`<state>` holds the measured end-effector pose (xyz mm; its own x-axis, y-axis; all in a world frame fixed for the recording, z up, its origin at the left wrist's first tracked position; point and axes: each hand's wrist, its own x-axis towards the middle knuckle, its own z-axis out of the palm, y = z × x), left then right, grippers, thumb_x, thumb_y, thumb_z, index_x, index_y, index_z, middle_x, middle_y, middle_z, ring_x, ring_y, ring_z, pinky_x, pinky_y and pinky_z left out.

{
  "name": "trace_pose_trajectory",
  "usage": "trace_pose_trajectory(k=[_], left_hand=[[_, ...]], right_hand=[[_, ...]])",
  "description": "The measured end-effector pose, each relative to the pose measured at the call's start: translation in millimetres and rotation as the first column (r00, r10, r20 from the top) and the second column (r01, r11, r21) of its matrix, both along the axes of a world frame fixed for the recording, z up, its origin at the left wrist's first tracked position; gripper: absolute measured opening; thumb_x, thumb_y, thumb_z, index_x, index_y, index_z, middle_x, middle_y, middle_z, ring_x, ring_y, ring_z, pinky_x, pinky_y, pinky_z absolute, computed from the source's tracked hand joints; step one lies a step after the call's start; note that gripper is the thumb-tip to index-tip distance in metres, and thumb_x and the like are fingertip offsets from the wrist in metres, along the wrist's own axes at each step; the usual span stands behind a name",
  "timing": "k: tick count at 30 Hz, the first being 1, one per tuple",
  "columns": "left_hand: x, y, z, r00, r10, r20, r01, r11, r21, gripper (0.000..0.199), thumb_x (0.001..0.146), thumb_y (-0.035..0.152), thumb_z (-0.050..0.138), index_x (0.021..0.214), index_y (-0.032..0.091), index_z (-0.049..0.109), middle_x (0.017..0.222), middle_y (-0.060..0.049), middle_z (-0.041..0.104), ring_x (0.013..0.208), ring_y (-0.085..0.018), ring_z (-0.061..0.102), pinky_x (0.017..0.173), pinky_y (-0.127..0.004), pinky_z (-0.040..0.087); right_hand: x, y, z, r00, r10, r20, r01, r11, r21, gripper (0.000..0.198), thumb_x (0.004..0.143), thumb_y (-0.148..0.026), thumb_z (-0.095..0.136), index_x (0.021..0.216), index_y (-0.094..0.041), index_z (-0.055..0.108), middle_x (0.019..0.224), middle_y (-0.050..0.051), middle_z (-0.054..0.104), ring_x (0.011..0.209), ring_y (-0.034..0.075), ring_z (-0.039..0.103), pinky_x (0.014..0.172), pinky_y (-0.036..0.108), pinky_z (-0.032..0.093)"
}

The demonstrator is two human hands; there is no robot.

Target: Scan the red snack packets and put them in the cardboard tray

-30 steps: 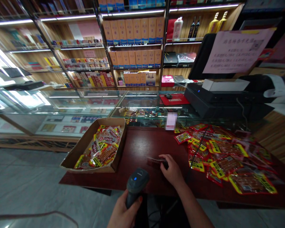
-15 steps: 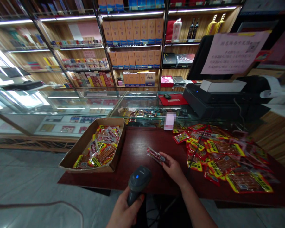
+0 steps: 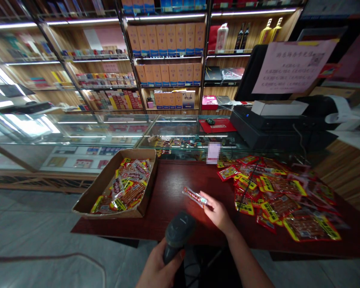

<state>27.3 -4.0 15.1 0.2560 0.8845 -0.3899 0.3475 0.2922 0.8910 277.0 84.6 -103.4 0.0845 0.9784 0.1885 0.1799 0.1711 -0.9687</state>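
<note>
My left hand [image 3: 162, 262] is wrapped round the handle of a dark grey barcode scanner [image 3: 180, 229], whose head points toward the snack in my other hand. Between the fingers and thumb of my right hand [image 3: 216, 212] is the right end of a slim, clear-wrapped snack packet [image 3: 194, 197], held just above the dark red table [image 3: 171, 176]. A bright patch of light lies on the packet's end near my fingers. To the right spreads a pile of red and yellow snack packets [image 3: 270, 188]. On the left, a cardboard box [image 3: 148, 200] holds similar packets.
Behind the table runs a glass display counter [image 3: 114, 128], with shelves of orange boxes [image 3: 171, 40] beyond. A monitor with a paper notice [image 3: 294, 68] and a black cash drawer [image 3: 258, 128] stand at the right. A dark cable crosses the packet pile.
The scanner has risen slightly and shifted right; its blue light no longer shows. Light now falls on the packet's end and the table beside it. My right hand keeps its grip.
</note>
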Motion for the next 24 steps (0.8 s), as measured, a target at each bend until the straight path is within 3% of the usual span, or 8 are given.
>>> trace_pose_trajectory(k=[16,21,24], left_hand=[[-2.2,-0.1,3.9,0.996,0.008,0.087,-0.005,0.999,-0.031,0.021,0.081,0.034,0.066,0.091,0.016,0.064,0.053,0.01,0.043,0.042,-0.009,0.037,0.041,-0.02,0.031],[9.6,4.6,4.4,0.988,0.066,0.141,-0.06,0.997,-0.042,0.026,0.079,0.034,0.07,0.099,0.016,0.07,0.048,0.009,0.047,0.042,-0.011,0.041,0.046,-0.022,0.036],[10.4,4.1,5.1,0.983,0.089,0.158,-0.083,0.995,-0.045,0.031,0.078,0.038,0.073,0.101,0.017,0.072,0.046,0.009,0.048,0.044,-0.013,0.044,0.047,-0.022,0.038]], right_hand=[[-4.3,-4.1,6.1,0.998,-0.028,0.062,0.025,0.999,0.047,0.052,0.082,-0.022,0.061,0.134,-0.022,0.063,0.13,0.01,0.069,0.116,0.024,0.068,0.106,0.041,0.052],[-5.1,-4.2,6.3,0.997,0.009,0.079,-0.008,1.0,-0.015,0.054,0.082,-0.022,0.061,0.136,-0.025,0.06,0.132,0.007,0.069,0.122,0.024,0.065,0.111,0.047,0.046],[-2.8,-3.4,7.4,1.0,-0.007,-0.02,0.006,0.998,-0.068,0.053,0.079,-0.025,0.065,0.133,-0.025,0.062,0.131,0.007,0.069,0.121,0.025,0.065,0.111,0.048,0.046]])
